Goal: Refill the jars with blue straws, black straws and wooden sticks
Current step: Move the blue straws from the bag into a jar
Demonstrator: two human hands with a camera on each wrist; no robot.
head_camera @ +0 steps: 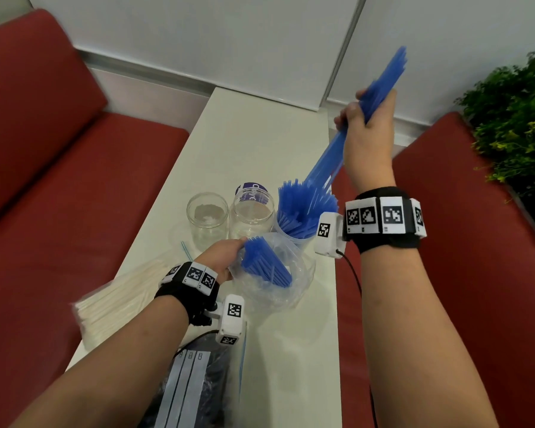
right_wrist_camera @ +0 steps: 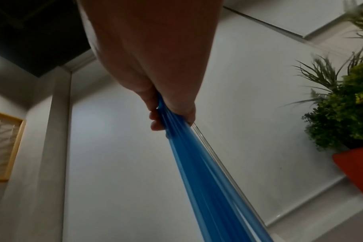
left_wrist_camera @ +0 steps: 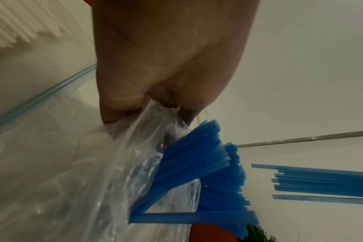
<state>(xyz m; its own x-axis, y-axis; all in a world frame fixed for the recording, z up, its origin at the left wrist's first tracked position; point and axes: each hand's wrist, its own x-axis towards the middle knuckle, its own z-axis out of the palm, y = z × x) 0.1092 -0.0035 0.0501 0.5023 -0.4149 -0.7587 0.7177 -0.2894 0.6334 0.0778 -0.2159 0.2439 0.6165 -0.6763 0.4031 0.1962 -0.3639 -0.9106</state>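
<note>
My right hand (head_camera: 368, 118) grips a bundle of blue straws (head_camera: 380, 84) raised above the table, their lower ends over a jar (head_camera: 294, 233) crowded with blue straws (head_camera: 303, 205). In the right wrist view the fingers (right_wrist_camera: 155, 121) curl round the bundle (right_wrist_camera: 207, 180). My left hand (head_camera: 220, 257) pinches the rim of a clear plastic bag (head_camera: 272, 291) that holds more blue straws (head_camera: 266, 261); the left wrist view shows the bag (left_wrist_camera: 114, 163) and straws (left_wrist_camera: 186, 163). Two glass jars, one (head_camera: 207, 217) left and one (head_camera: 250, 214) beside it, stand with no straws.
White sticks (head_camera: 118, 301) in a pack lie at the table's left edge. A zip bag of black straws (head_camera: 198, 387) lies near me. The narrow white table (head_camera: 260, 134) runs between red benches (head_camera: 59, 180). A plant (head_camera: 519, 118) stands at the right.
</note>
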